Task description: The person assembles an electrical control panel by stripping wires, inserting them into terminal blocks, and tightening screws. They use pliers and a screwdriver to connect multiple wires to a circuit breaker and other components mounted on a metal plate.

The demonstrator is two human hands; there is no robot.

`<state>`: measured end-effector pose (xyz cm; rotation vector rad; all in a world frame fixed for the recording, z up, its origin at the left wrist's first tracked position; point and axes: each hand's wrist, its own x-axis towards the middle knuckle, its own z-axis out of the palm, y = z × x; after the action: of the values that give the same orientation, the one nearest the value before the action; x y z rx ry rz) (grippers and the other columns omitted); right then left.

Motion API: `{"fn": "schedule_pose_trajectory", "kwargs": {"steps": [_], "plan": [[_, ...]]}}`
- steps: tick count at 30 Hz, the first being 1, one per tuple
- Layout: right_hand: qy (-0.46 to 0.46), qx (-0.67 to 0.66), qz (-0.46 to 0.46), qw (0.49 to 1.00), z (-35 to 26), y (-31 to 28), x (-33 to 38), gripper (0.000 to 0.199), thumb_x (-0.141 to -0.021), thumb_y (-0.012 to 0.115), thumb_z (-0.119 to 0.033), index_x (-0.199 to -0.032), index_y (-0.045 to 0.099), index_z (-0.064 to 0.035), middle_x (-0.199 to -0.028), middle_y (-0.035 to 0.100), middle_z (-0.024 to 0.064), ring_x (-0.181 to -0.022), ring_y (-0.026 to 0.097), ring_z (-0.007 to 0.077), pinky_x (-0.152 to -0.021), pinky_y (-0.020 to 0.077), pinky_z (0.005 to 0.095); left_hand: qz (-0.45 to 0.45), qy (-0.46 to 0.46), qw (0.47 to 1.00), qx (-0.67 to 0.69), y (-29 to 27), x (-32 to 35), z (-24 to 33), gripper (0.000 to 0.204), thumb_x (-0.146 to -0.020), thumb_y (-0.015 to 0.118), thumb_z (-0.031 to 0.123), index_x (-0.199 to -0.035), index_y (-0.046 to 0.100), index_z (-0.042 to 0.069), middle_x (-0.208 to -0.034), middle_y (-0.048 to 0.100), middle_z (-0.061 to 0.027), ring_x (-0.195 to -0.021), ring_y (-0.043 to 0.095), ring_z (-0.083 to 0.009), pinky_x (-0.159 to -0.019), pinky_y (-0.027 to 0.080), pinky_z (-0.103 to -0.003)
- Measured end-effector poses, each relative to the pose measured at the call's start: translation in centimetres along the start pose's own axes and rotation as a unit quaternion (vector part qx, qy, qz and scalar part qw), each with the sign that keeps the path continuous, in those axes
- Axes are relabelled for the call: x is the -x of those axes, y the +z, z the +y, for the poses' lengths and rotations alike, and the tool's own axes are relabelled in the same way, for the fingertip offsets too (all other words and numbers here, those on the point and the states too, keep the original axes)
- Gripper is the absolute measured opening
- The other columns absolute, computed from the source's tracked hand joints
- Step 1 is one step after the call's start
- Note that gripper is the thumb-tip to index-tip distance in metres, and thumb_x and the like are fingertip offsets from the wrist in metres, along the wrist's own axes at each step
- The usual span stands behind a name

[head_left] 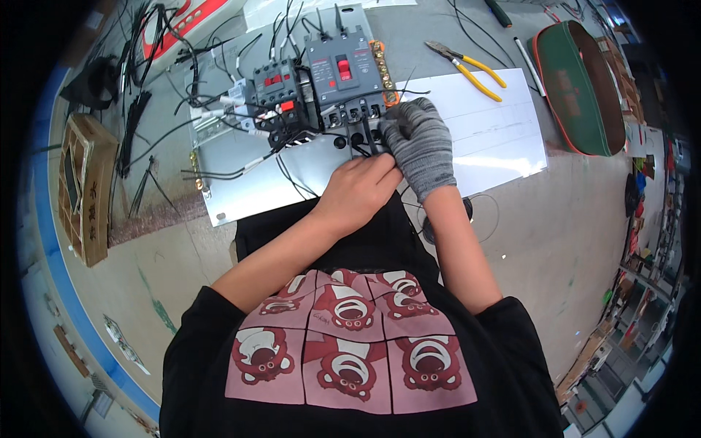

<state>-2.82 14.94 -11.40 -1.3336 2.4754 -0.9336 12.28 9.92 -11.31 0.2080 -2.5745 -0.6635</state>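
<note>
A grey circuit breaker [342,67] with a red toggle is mounted on a shiny metal plate [255,191]. My left hand [359,191], bare, is closed in a pinch on a black wire [369,137] just below the breaker's lower terminals. Beside it, my right hand [422,146] wears a grey knitted glove. Its fingers are curled at the breaker's lower right corner, and what they hold is hidden. To the left of the breaker sit smaller dark devices with red buttons, a contactor [281,117] among them, with several wires running off. A brass terminal strip [382,71] lines the breaker's right side.
Yellow-handled pliers [471,67] lie right of the plate, by a white sheet [504,131]. Further right stands a green open bag [577,87]. Bundled black wires [135,128] and a wooden box [89,190] are at the left. A red-and-white case [182,28] lies at the back.
</note>
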Motion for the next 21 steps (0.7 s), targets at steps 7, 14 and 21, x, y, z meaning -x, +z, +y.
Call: {"fn": "schedule_pose_trajectory", "kwargs": {"steps": [7,14,21], "plan": [[-0.044,-0.101,0.014,0.994,-0.7,-3.9,-2.6,0.023,-0.082,0.068,-0.007,-0.106,0.069,-0.007,-0.098,0.063,0.0098,-0.08,0.063,0.0233,-0.073,0.0536,0.0333,-0.005,-0.01,1.0,-0.026,0.4,0.0,-0.5,0.031,-0.077,0.061,0.008,-0.108,0.064,0.003,-0.088,0.055,-0.0055,-0.071,0.062,-0.0211,-0.063,0.051,-0.034],[-0.165,0.155,-0.196,0.954,-3.1,-5.8,-10.3,0.026,-0.089,0.062,-0.018,-0.113,0.068,-0.009,-0.103,0.064,0.014,-0.092,0.065,0.0317,-0.085,0.0519,0.0393,-0.017,-0.041,0.999,-0.029,0.3,-0.6,0.3,0.036,-0.072,0.062,-0.003,-0.108,0.065,0.002,-0.089,0.058,-0.0067,-0.068,0.064,-0.0235,-0.061,0.054,-0.035],[-0.166,0.151,-0.241,0.944,-2.9,-6.9,-12.7,0.023,-0.092,0.06,-0.02,-0.108,0.067,-0.0057,-0.094,0.068,0.0138,-0.086,0.065,0.0288,-0.08,0.0523,0.0357,-0.012,-0.049,0.998,-0.03,0.3,-0.6,0.2,0.034,-0.073,0.063,-0.003,-0.107,0.065,0.003,-0.09,0.059,-0.0064,-0.067,0.064,-0.023,-0.059,0.053,-0.034]]}}
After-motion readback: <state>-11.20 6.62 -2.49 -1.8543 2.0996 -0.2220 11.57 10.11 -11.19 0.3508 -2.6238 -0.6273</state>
